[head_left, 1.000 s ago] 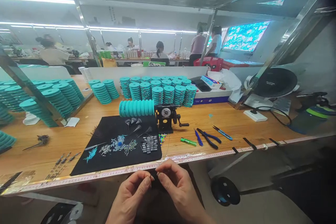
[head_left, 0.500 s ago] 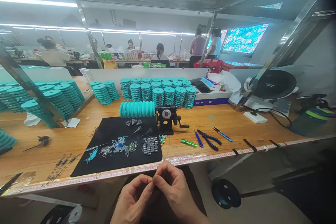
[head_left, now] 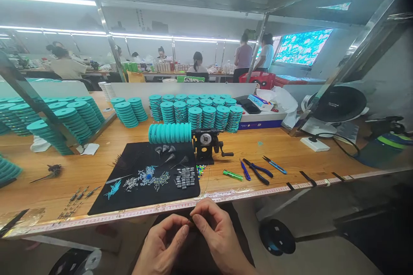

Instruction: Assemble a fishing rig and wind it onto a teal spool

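My left hand (head_left: 164, 242) and my right hand (head_left: 217, 234) meet just below the table's front edge. Each is closed in a pinch, thumb against forefinger, with the fingertips almost touching. Whatever they pinch is too fine to make out. Beyond them lies a black mat (head_left: 135, 202) bearing grey weights (head_left: 185, 178), small metal fittings (head_left: 130, 184), clear little pieces (head_left: 146, 176), light-blue thin tubes (head_left: 112, 189) and bundles of fine dark strands (head_left: 166, 149). A black hand-cranked winder (head_left: 205, 146) behind the mat carries a row of turquoise spools (head_left: 169, 133).
Pliers (head_left: 258, 171), a blue-handled tool (head_left: 244, 169), blue snips (head_left: 274, 164) and a green tube (head_left: 232, 175) lie right of the winder. Stacked turquoise spools (head_left: 195, 118) stand behind and to the left. A metal shelf post (head_left: 38, 103) rises at left. Several people sit or stand beyond the partition.
My fingertips have drawn slightly apart, the right hand's thumb and forefinger shifting a little. The whole view has moved slightly. Things on the table stay in place.
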`<state>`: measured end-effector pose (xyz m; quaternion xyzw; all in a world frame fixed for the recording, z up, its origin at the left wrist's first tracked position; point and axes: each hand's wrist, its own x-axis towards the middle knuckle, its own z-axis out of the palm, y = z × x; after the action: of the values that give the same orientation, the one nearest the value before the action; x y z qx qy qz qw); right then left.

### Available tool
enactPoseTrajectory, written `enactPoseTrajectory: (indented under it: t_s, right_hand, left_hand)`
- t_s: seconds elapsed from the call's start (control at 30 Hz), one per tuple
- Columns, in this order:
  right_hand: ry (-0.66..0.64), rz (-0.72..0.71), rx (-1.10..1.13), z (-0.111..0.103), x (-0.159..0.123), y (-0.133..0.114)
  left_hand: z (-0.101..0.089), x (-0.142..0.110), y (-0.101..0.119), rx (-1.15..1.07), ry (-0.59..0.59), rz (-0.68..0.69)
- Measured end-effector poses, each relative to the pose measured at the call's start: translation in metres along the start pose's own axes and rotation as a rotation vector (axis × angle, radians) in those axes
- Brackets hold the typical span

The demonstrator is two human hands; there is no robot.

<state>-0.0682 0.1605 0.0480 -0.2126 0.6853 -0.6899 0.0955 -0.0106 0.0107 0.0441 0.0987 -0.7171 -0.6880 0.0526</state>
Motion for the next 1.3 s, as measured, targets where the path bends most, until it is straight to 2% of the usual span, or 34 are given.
enactPoseTrajectory:
  t_s: [0.17,0.4,0.6,0.73,0.87,1.07,1.17,1.3]
  right_hand:
    - [-0.004,0.067,0.033,0.0,-0.002,0.01]
    - [0.003,-0.01,-0.001,0.003,-0.001,0.006]
    - [0.0,0.007,0.043,0.002,0.002,0.004]
    - [-0.001,0.014,0.058,0.003,0.002,0.005]
    - [0.005,-0.018,0.033,0.005,0.002,0.006]
    - [-0.027,-0.021,-0.016,0.01,0.006,0.002]
    - [-0.095,0.073,0.088,0.013,0.006,0.0]
    - [-0.189,0.326,0.429,0.018,0.002,0.006]
  left_hand:
    - [-0.002,0.0,0.003,0.038,0.047,0.023]
    - [0.002,-0.002,-0.003,0.108,0.041,0.089]
    - [-0.004,-0.002,0.0,-0.012,-0.032,-0.03]
    - [-0.007,-0.003,0.001,0.042,-0.049,-0.026]
    - [-0.009,-0.004,0.004,0.188,0.003,-0.007]
    - [-0.016,-0.005,0.009,0.085,0.032,-0.052]
    - [-0.017,-0.005,0.007,0.048,0.028,-0.05]
    - [-0.015,-0.008,-0.001,0.028,-0.025,-0.069]
